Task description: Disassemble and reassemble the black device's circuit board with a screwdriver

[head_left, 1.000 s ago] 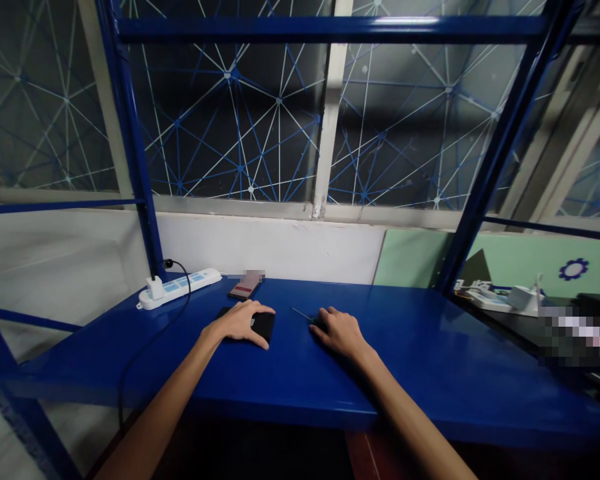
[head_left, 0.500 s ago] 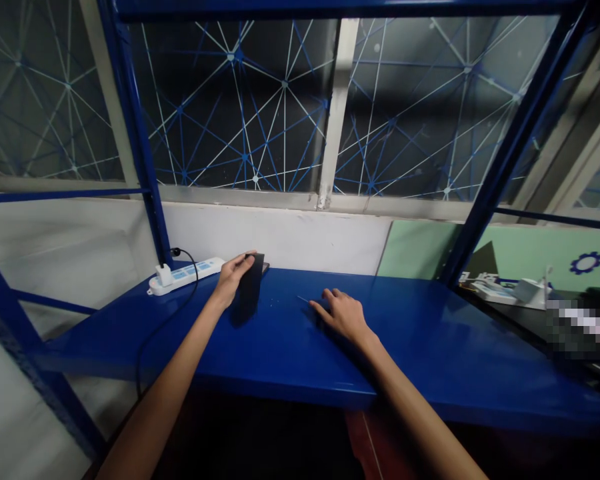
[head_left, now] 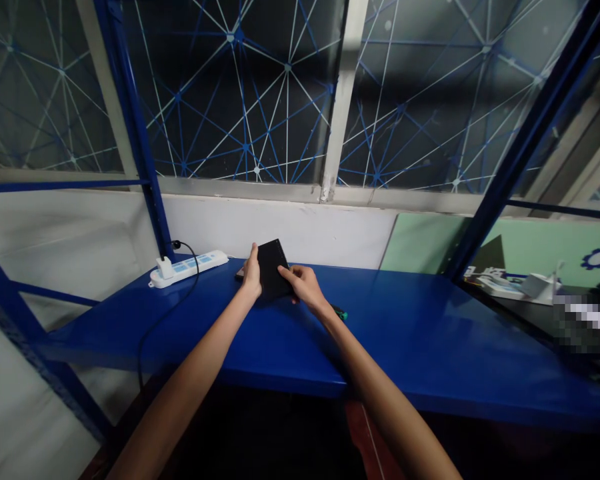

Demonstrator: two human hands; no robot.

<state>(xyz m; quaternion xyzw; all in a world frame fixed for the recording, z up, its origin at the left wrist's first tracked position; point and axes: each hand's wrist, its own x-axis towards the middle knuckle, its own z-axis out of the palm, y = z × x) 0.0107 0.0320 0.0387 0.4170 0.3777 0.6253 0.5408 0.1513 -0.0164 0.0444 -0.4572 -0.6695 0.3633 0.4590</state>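
On the desk (head_left: 405, 347), a green-ended tool (head_left: 341, 312) is left lying, part hidden by the right forearm. Just beyond, a black slab (head_left: 274, 263) is held tilted above the desktop, its right edge pinched by the right hand (head_left: 304, 283) with the thumb on its face, its left edge clasped by the left hand (head_left: 251, 275), fingers mostly hidden, presumably so that it is steadied from both sides. Behind, a phone (head_left: 239, 274) is partly covered from view, and a power strip (head_left: 190, 268) is set near the wall (head_left: 280, 217), perhaps to keep its cord (head_left: 167, 323) aside.
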